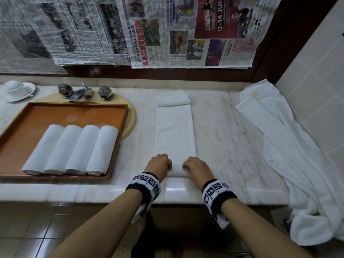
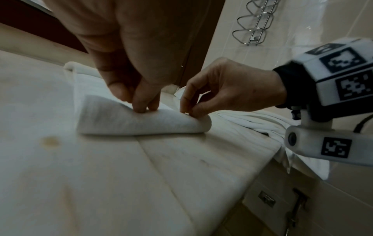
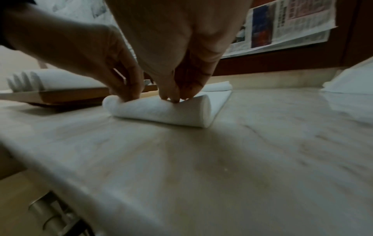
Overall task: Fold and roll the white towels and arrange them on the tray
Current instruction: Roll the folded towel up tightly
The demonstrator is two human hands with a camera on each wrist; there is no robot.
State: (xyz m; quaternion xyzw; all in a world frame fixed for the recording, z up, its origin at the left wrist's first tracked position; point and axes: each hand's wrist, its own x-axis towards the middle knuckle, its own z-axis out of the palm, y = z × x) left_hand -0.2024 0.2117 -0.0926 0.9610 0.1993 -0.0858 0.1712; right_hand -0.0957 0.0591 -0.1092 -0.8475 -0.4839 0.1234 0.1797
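On the marble counter [image 1: 223,138], at its near edge, lay the folded towel [image 1: 175,131], a long white strip running straight away from the person, its near end already turned into a short roll [image 1: 177,171]. The roll's axis ran left to right, across the strip; the flat part stretched away from the hands toward the wall. Left hand [image 1: 158,164] pinched the roll's left end with curled fingers; right hand [image 1: 195,167] did the same at the right end, fingertips [image 3: 173,98] pressed into the top of the roll. Both hands sat equally near, one at each end. Judged: the rolling would have to go forward, away from the body, with even pressure, or the roll would cone.

Just beyond the strip's far end, touching or nearly so, sat a small stack of folded towels [image 1: 173,98]. A wooden tray [image 1: 22,116] lay to the left, over the sink basin; it held four rolled towels [image 1: 72,149] side by side along its near right part, the far half bare. Room remained beside them. Off to the right, a larger white cloth [image 1: 279,138] draped over the counter's edge. Cup and saucer [image 1: 17,89] stood far left.
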